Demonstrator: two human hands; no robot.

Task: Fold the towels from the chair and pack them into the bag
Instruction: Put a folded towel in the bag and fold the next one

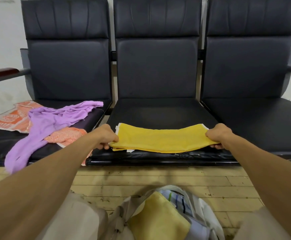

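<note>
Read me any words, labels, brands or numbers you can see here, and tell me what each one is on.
Orange and white cloth: large white block letters, too skewed and blurred to read.
Yellow towel, purple cloth, bag: no text visible.

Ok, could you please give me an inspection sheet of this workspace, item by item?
Surface: middle seat, dark, worn at its front edge.
Job's things: yellow towel, folded, on the middle seat's front; purple towel and orange towel, unfolded, on the left seat; bag open on the floor, with a pale towel and striped cloth inside.
Clutter: orange printed sheet on the left seat.
Hands: left hand grips the yellow towel's left end, right hand its right end.
Cables: nothing seen.
Surroundings: wooden floor, white wall.
</note>
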